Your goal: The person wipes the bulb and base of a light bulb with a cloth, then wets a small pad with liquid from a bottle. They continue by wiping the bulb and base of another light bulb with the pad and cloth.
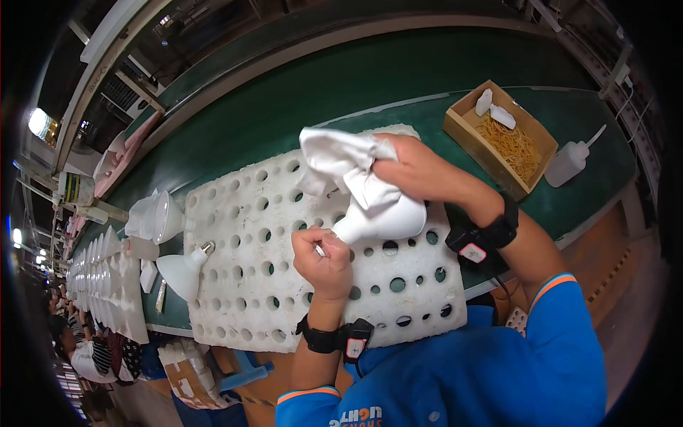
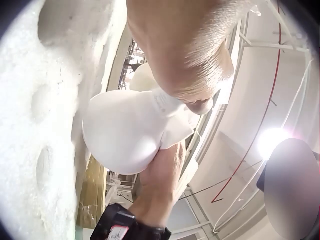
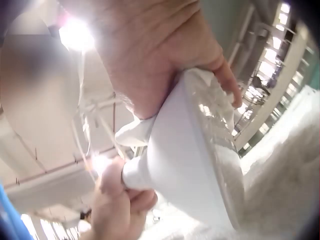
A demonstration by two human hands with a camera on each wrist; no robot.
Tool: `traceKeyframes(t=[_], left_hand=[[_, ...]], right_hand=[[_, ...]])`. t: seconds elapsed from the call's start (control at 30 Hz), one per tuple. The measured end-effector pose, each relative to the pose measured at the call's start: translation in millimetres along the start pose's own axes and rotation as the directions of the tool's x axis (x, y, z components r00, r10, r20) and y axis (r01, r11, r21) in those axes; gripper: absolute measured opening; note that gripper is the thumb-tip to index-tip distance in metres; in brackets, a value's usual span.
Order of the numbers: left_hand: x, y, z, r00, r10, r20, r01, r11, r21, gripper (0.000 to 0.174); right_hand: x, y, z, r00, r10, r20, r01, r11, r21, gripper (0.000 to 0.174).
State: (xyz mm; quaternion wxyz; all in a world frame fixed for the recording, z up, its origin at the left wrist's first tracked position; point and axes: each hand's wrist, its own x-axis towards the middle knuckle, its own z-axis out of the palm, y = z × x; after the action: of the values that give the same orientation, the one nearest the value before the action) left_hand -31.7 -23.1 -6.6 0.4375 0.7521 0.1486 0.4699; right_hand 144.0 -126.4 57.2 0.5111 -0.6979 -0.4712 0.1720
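Note:
My left hand [image 1: 324,263] grips the narrow base end of a white reflector light bulb [image 1: 395,219], which is tilted over the holed foam board. A crumpled white cloth [image 1: 338,160] is in my right hand [image 1: 420,167], its loose end hanging out to the left. In the right wrist view, the right hand [image 3: 155,55] bends over the wide rim of the bulb [image 3: 175,155], with cloth between palm and bulb. The bulb's screw base is hidden inside the left fist. From the left wrist, the bulb's rounded white side [image 2: 122,127] shows close to the foam.
The white foam board [image 1: 420,302] spans the bench before me. Another bulb [image 1: 181,276] lies at its left edge, with clear-faced bulbs [image 1: 167,217] behind and a row further left. Back right stand a wooden box [image 1: 459,129] of tan strands and a white squeeze bottle [image 1: 567,165].

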Motion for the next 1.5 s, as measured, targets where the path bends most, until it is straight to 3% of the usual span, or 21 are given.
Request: traceKeyframes(t=[0.07, 0.13, 0.23, 0.3, 0.4, 0.47, 0.63, 0.73, 0.8, 0.87, 0.9, 0.93, 0.97, 1.03, 1.1, 1.13, 1.2, 1.27, 1.33, 1.4, 1.5], left_hand=[[1, 0, -1, 0.997, -0.072, -0.021, 0.071, 0.995, -0.064, 0.016], [1, -1, 0, 0.993, -0.108, -0.039, 0.104, 0.990, -0.099, 0.017], [1, -9, 1, 0.992, -0.100, -0.079, 0.091, 0.990, -0.112, 0.016], [1, -16, 2, 0.988, -0.087, -0.129, 0.068, 0.987, -0.142, 0.015], [4, -9, -3, 0.869, -0.493, 0.035, 0.447, 0.753, -0.482, 0.017], [8, -20, -9, 0.767, -0.614, 0.187, 0.585, 0.549, -0.597, 0.022], [16, -4, -7, 0.572, -0.762, 0.305, 0.617, 0.155, -0.771, 0.040], [25, -3, -7, 0.480, -0.833, 0.276, 0.608, 0.090, -0.789, 0.034], [17, -34, -8, 0.578, -0.759, 0.300, 0.601, 0.148, -0.785, 0.035], [13, -59, -8, 0.690, -0.627, 0.361, 0.581, 0.183, -0.794, 0.036], [10, -38, 0, 0.857, -0.515, -0.015, 0.430, 0.729, -0.532, 0.035], [5, -40, -3, 0.989, 0.101, -0.104, -0.104, 0.994, -0.024, 0.030], [6, -42, -2, 0.972, -0.190, -0.142, 0.113, 0.897, -0.426, 0.026], [12, -28, -4, 0.877, -0.480, -0.021, 0.356, 0.679, -0.642, 0.018], [11, -22, -6, 0.914, -0.406, -0.012, 0.355, 0.812, -0.463, 0.019], [7, -30, -7, 0.937, -0.347, 0.027, 0.324, 0.841, -0.433, 0.024], [5, -39, -4, 0.962, -0.251, -0.107, 0.186, 0.889, -0.418, 0.023], [9, -36, -1, 0.963, -0.135, -0.234, 0.046, 0.935, -0.350, 0.022], [13, -18, -5, 0.943, -0.006, -0.334, -0.074, 0.971, -0.228, 0.022], [13, -11, -10, 0.963, 0.056, -0.263, -0.090, 0.989, -0.116, 0.015], [10, -10, -9, 0.972, 0.144, -0.183, -0.141, 0.990, 0.028, 0.010]], right_hand=[[5, 8, -1, 0.966, 0.238, 0.098, -0.257, 0.862, 0.437, 0.029], [5, 21, 6, 0.946, 0.308, 0.100, -0.299, 0.714, 0.633, 0.031], [-5, 24, 11, 0.917, 0.368, 0.155, -0.353, 0.567, 0.744, 0.035], [-10, 34, 18, 0.905, 0.379, 0.192, -0.390, 0.561, 0.730, 0.036], [-20, 30, 18, 0.897, 0.389, 0.208, -0.383, 0.451, 0.806, 0.036], [-27, 18, 20, 0.900, 0.355, 0.251, -0.371, 0.325, 0.870, 0.035], [-42, -22, 47, 0.958, 0.266, 0.110, -0.199, 0.335, 0.921, 0.035], [-50, -22, 57, 0.950, 0.294, -0.100, -0.166, 0.752, 0.638, 0.037], [-60, -28, 61, 0.964, -0.034, -0.264, 0.095, 0.970, 0.222, 0.038], [-69, -44, 63, 0.875, -0.416, -0.247, 0.309, 0.874, -0.376, 0.042], [-69, -55, 63, 0.846, -0.512, -0.152, 0.370, 0.767, -0.524, 0.044], [-70, -64, 63, 0.811, -0.584, -0.043, 0.422, 0.633, -0.649, 0.047], [-66, -68, 58, 0.793, -0.609, -0.028, 0.416, 0.574, -0.706, 0.045], [-50, -71, 40, 0.889, -0.451, -0.074, 0.336, 0.755, -0.563, 0.045], [-33, -67, 12, 0.950, -0.303, -0.068, 0.251, 0.879, -0.405, 0.037], [-24, -56, 1, 0.981, -0.188, -0.048, 0.176, 0.966, -0.192, 0.032], [-17, -36, -14, 0.993, 0.012, -0.115, -0.020, 0.998, -0.064, 0.031], [-28, -6, -19, 0.969, -0.162, -0.188, 0.060, 0.888, -0.457, 0.034], [-44, 9, -18, 0.992, -0.120, -0.041, 0.085, 0.871, -0.484, 0.045], [-66, 6, -10, 0.978, -0.201, 0.049, 0.182, 0.724, -0.666, 0.058], [-74, -12, -10, 0.987, -0.121, 0.105, 0.154, 0.894, -0.420, 0.069]])
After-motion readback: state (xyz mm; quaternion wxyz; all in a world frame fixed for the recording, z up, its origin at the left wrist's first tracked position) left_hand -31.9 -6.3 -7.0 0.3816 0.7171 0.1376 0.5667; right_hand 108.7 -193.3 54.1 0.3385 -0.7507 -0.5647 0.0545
